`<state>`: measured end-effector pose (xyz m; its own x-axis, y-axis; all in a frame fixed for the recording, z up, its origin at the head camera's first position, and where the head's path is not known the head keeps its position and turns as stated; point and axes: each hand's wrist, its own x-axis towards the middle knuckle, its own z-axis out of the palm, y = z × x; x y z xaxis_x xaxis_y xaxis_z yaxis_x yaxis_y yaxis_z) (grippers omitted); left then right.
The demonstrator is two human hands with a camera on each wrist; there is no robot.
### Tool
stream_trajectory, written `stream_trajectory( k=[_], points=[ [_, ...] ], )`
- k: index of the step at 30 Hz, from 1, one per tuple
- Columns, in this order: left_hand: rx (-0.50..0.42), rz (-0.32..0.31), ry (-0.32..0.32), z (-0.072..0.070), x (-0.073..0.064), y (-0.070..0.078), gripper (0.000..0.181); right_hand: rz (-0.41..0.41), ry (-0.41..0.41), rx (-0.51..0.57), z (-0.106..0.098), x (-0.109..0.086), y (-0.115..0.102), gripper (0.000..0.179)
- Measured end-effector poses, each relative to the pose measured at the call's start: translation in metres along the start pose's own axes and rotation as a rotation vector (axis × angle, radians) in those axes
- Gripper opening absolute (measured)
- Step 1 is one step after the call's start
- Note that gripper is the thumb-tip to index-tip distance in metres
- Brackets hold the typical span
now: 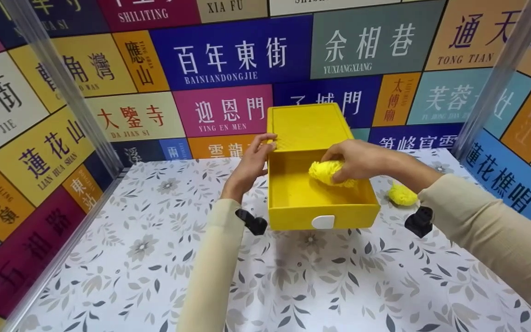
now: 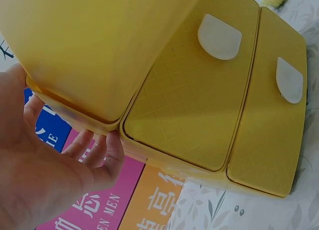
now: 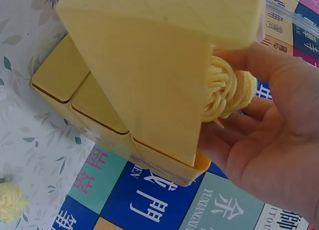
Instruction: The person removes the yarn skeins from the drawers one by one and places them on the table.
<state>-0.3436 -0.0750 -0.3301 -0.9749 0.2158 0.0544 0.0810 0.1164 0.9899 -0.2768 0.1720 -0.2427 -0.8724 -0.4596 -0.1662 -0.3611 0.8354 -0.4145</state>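
A yellow drawer cabinet (image 1: 309, 122) stands on the table, its top drawer (image 1: 323, 210) pulled out toward me. My right hand (image 1: 362, 159) holds a ball of yellow yarn (image 1: 323, 171) over the open drawer. In the right wrist view, the drawer wall partly hides the looped yarn (image 3: 219, 90) and the fingertips. My left hand (image 1: 251, 161) rests against the cabinet's left side; in the left wrist view its fingertips (image 2: 113, 145) touch that side near the top. Two lower drawers are closed, and a white pull tab (image 2: 219, 36) shows on one of them.
Another yellow yarn ball (image 1: 402, 194) lies on the table right of the cabinet. A white cloth with leaf and flower prints (image 1: 141, 249) covers the table. Panels with place names (image 1: 228, 50) rise behind and at the sides, with clear corner posts (image 1: 69, 83).
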Motion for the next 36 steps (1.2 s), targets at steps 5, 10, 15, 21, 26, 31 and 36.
stream_trajectory(
  k=[5, 10, 15, 21, 26, 31, 36],
  points=[
    [0.003, 0.001, 0.0, 0.0, 0.0, 0.001, 0.032, -0.016, 0.01, 0.027, -0.006, -0.004, 0.001, 0.044],
    [-0.005, 0.014, -0.008, -0.001, 0.0, 0.001, 0.031, -0.025, 0.028, 0.076, -0.014, -0.009, 0.004, 0.048],
    [-0.009, 0.018, -0.015, -0.002, 0.0, 0.0, 0.031, 0.021, 0.051, 0.154, -0.024, -0.017, 0.013, 0.054],
    [0.003, 0.005, -0.009, -0.001, -0.001, 0.001, 0.03, 0.039, 0.115, 0.182, -0.031, -0.025, 0.033, 0.055],
    [0.002, -0.006, -0.012, -0.001, -0.001, 0.001, 0.031, 0.055, 0.141, 0.218, -0.035, -0.033, 0.051, 0.057],
    [0.007, -0.007, -0.01, -0.001, -0.001, 0.001, 0.032, 0.063, 0.17, 0.229, -0.038, -0.042, 0.071, 0.063],
    [0.008, -0.002, -0.007, -0.001, -0.001, 0.002, 0.032, 0.119, 0.185, 0.201, -0.039, -0.044, 0.094, 0.071]
  ],
)
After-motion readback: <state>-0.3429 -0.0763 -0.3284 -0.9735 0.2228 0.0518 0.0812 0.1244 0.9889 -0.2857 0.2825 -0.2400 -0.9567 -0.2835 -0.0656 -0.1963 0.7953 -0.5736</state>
